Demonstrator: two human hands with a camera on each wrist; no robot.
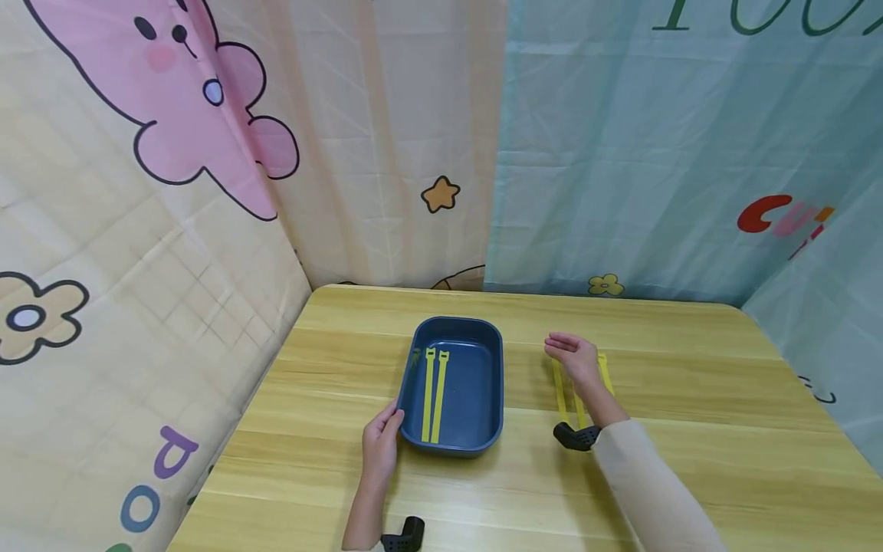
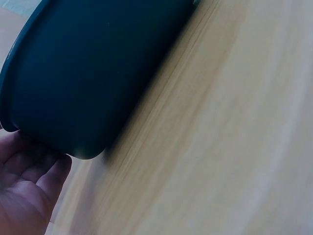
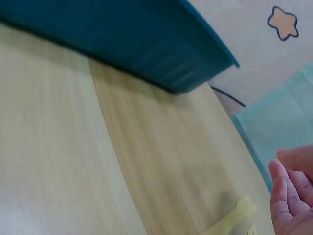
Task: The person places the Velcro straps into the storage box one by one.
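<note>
A dark blue rectangular tray (image 1: 476, 399) stands on the table with two yellow cable straps (image 1: 428, 395) lying lengthwise inside it, their slotted heads at the far end. My left hand (image 1: 381, 445) holds the tray's near left side, thumb by the rim; in the left wrist view its fingers (image 2: 54, 176) touch the outer wall. To the right of the tray, my right hand (image 1: 576, 360) hovers over more yellow straps (image 1: 560, 395) on the table, partly covering them. Its fingers are together and fairly straight, with nothing visible between them and the thumb. One strap (image 3: 234, 218) shows below that hand in the right wrist view.
The wooden table (image 1: 690, 383) reaches back to printed curtains (image 1: 386, 153) hung behind it and along both sides. A black wrist mount (image 1: 576, 437) on the right arm covers the near ends of some straps; another mount (image 1: 405, 534) is on the left wrist.
</note>
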